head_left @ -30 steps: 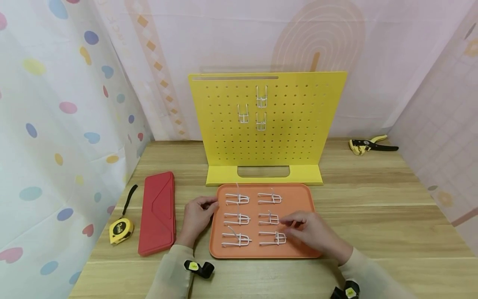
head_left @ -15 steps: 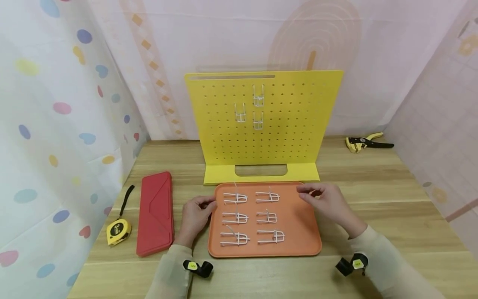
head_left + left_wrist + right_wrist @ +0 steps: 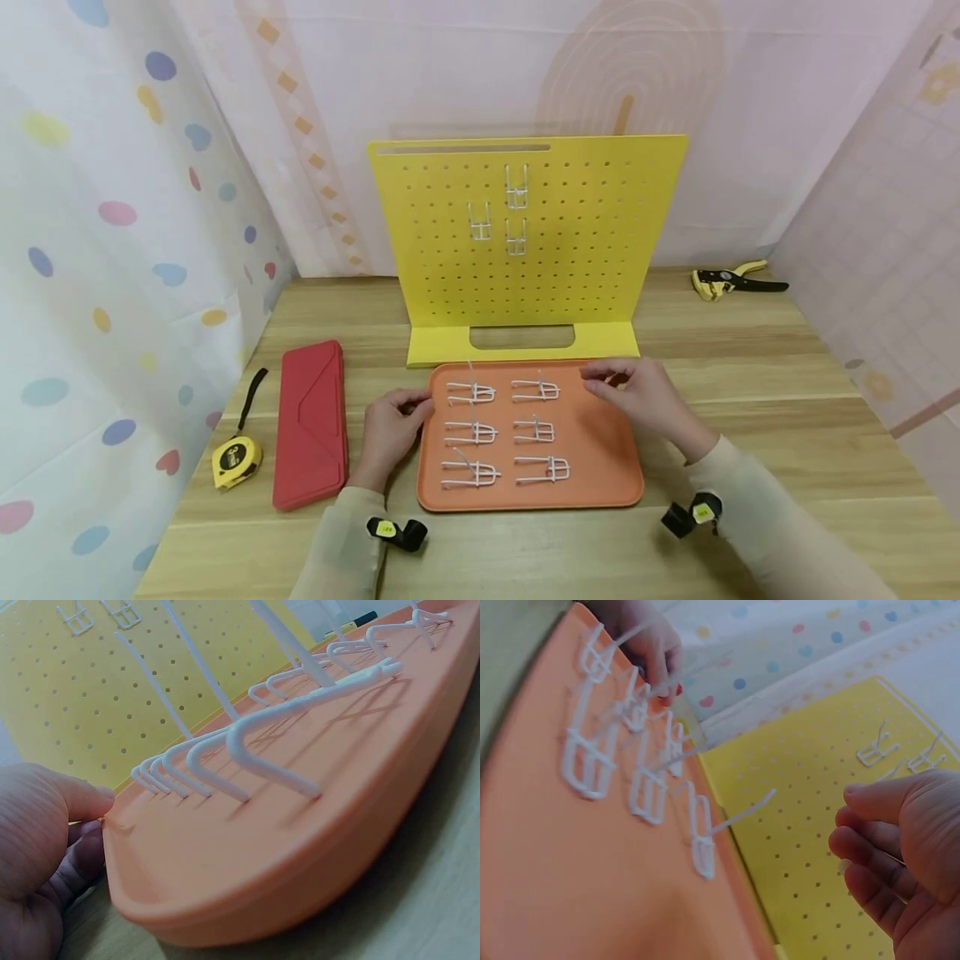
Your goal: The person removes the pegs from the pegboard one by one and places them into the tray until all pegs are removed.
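Note:
An orange tray (image 3: 600, 475) lies on the table, bearing several white wire pegboard hooks (image 3: 472, 432) in two columns. My left hand (image 3: 390, 429) is at the tray's left edge; in the left wrist view its thumb (image 3: 90, 801) lies at the rim with the fingers just below, pinching the edge. Over the tray's far right corner hovers my right hand (image 3: 641, 392), holding nothing, its fingers loosely bent in the right wrist view. The nearest hook to it is the far right-column one (image 3: 536, 391). Behind the tray stands a yellow pegboard (image 3: 585, 242) with 3 white hooks (image 3: 516, 187) mounted on it.
On the left lie a red case (image 3: 309, 425) and a yellow tape measure (image 3: 236, 461) with a black strap. A yellow-and-black wire stripper (image 3: 738, 281) rests at the back right. Curtains (image 3: 112, 292) close off the table's sides and back.
My right hand has moved from beside the near right-column hooks to the tray's far right corner, then slightly back left. My left hand stays at the tray edge. The view has shifted slightly.

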The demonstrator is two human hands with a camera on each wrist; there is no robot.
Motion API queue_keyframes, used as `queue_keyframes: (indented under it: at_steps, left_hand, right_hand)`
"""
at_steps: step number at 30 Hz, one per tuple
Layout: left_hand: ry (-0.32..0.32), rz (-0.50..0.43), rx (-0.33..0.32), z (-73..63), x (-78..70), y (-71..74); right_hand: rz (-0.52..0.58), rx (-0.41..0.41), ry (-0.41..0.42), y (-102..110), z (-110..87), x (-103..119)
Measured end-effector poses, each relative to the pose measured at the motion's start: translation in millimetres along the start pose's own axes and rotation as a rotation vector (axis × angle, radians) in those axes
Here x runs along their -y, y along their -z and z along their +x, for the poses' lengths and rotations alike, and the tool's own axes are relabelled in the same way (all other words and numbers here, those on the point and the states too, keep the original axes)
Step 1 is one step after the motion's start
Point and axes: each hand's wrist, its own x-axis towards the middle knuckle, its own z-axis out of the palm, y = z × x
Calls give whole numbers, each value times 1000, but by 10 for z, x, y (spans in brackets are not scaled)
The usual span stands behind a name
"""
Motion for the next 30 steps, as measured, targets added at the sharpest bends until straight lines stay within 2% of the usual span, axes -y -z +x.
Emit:
queue_keyframes:
  at_steps: [3,7,19,24,30]
  left_hand:
    - [4,-3,-2,-2,4,-1]
    - [1,4,3,11,3,1]
    - [7,-27,8,9,27,-9]
    - [20,-33,14,16,37,-22]
    - [17,-27,18,52,41,-5]
  right_hand:
    - [14,-15,37,43,214,34]
    - [21,-78,90,104,524,137]
    - [5,-278,129,238,1344,626]
    - [24,-327,126,262,1612,850]
    - [55,-333,67,220,1835,970]
